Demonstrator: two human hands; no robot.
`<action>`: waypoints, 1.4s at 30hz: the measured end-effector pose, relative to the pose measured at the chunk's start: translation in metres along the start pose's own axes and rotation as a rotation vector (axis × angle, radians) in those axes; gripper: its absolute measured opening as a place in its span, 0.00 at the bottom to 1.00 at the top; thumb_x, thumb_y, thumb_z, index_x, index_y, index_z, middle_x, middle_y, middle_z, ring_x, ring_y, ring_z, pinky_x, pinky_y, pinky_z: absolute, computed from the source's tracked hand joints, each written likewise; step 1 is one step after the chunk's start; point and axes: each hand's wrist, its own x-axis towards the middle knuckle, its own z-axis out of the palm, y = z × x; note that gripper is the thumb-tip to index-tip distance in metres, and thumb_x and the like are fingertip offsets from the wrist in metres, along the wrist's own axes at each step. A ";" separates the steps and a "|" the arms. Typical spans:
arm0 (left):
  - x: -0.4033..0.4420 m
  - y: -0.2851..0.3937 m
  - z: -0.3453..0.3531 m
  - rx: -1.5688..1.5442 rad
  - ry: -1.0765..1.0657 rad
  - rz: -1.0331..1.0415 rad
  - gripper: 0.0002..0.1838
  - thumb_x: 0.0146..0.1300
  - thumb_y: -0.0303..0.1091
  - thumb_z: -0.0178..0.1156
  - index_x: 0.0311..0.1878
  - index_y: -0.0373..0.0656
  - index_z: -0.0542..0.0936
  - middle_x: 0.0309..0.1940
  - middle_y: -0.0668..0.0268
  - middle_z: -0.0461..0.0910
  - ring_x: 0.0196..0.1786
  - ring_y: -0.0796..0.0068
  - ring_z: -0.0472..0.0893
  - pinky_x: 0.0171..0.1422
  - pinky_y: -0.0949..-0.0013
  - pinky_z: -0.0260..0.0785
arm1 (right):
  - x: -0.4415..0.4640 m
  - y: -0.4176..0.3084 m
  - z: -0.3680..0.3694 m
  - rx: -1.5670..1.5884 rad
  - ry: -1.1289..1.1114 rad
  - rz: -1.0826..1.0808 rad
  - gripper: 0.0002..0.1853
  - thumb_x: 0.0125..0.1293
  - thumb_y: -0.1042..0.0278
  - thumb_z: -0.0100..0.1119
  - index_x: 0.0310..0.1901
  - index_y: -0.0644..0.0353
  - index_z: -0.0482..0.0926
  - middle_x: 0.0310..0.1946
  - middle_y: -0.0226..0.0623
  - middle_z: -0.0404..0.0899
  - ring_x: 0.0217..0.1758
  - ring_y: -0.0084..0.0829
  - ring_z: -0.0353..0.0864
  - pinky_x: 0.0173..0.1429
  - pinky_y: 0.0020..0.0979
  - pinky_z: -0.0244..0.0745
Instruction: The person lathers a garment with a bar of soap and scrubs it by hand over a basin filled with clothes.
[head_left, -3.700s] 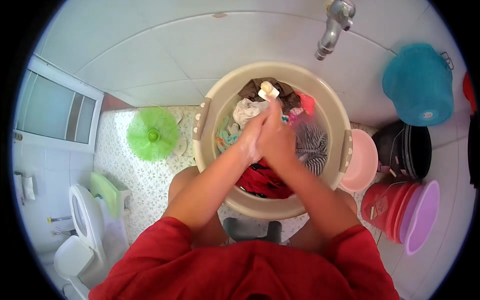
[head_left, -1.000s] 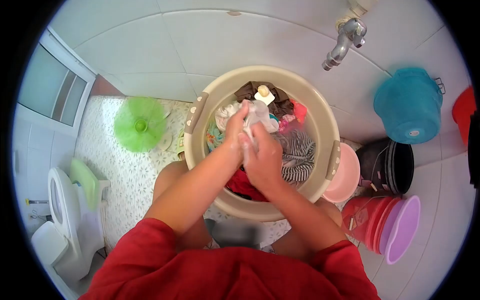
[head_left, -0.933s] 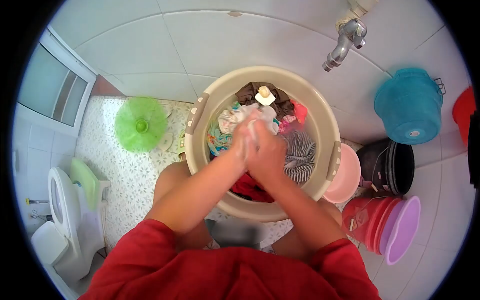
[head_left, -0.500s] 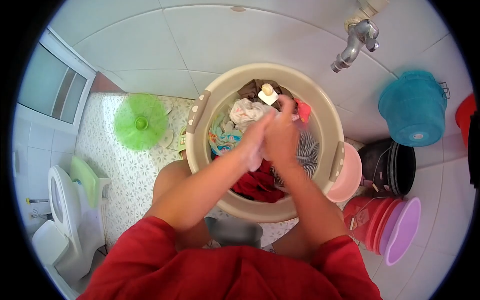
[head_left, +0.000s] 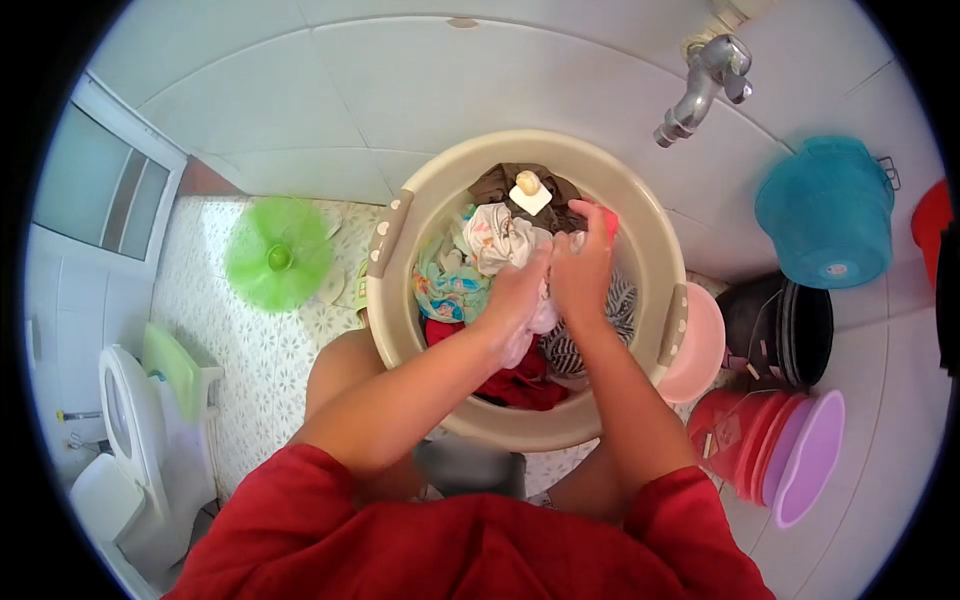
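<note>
A wide beige tub (head_left: 405, 340) full of wet clothes stands between my knees. Over its middle, my left hand (head_left: 518, 292) is closed around a pale, soapy-looking cloth (head_left: 542, 315). My right hand (head_left: 582, 265) grips the same cloth beside it, index finger raised. Beyond the hands, a yellowish soap bar (head_left: 527, 182) sits on a white block (head_left: 532, 200), on top of a dark brown garment (head_left: 492, 186). Around them lie a white printed garment (head_left: 490, 238), a blue patterned cloth (head_left: 447, 292), a red cloth (head_left: 520, 388) and a striped cloth (head_left: 619, 308).
A metal tap (head_left: 695, 92) juts from the wall. To the right are a teal bucket (head_left: 830, 215), a pink basin (head_left: 697, 345), a black bucket (head_left: 805, 335) and stacked red buckets (head_left: 735, 435). At left, a green translucent object (head_left: 278, 255) lies near a toilet (head_left: 130, 420).
Both hands have lowered slightly and separated a little, and the pale cloth between them now shows more. The right index finger has lifted. The view has shifted slightly.
</note>
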 end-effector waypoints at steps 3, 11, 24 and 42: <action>0.019 0.013 -0.011 -0.017 0.068 -0.049 0.16 0.61 0.47 0.51 0.42 0.46 0.75 0.30 0.68 0.77 0.31 0.76 0.76 0.32 0.72 0.68 | -0.023 -0.017 0.004 0.005 -0.110 -0.007 0.18 0.57 0.75 0.44 0.51 0.55 0.64 0.29 0.52 0.75 0.31 0.51 0.75 0.35 0.46 0.67; -0.003 0.006 0.012 -0.093 -0.064 -0.003 0.20 0.60 0.52 0.50 0.43 0.45 0.75 0.36 0.66 0.76 0.36 0.74 0.76 0.37 0.69 0.68 | 0.010 -0.003 -0.010 -0.077 0.049 -0.076 0.22 0.58 0.73 0.44 0.56 0.58 0.59 0.39 0.57 0.73 0.40 0.56 0.73 0.42 0.46 0.67; -0.001 0.012 0.010 0.045 -0.076 -0.044 0.25 0.62 0.56 0.44 0.50 0.46 0.72 0.40 0.66 0.76 0.39 0.73 0.76 0.41 0.68 0.68 | 0.003 -0.021 -0.016 0.041 -0.056 0.174 0.20 0.54 0.75 0.48 0.51 0.57 0.63 0.36 0.55 0.74 0.40 0.53 0.74 0.41 0.49 0.67; 0.030 0.017 -0.040 -0.134 -0.503 -0.025 0.18 0.62 0.52 0.48 0.42 0.47 0.74 0.30 0.65 0.75 0.34 0.73 0.75 0.38 0.68 0.68 | -0.033 -0.031 0.009 -0.211 -0.229 0.159 0.18 0.58 0.63 0.44 0.51 0.46 0.67 0.24 0.50 0.76 0.28 0.53 0.77 0.34 0.50 0.70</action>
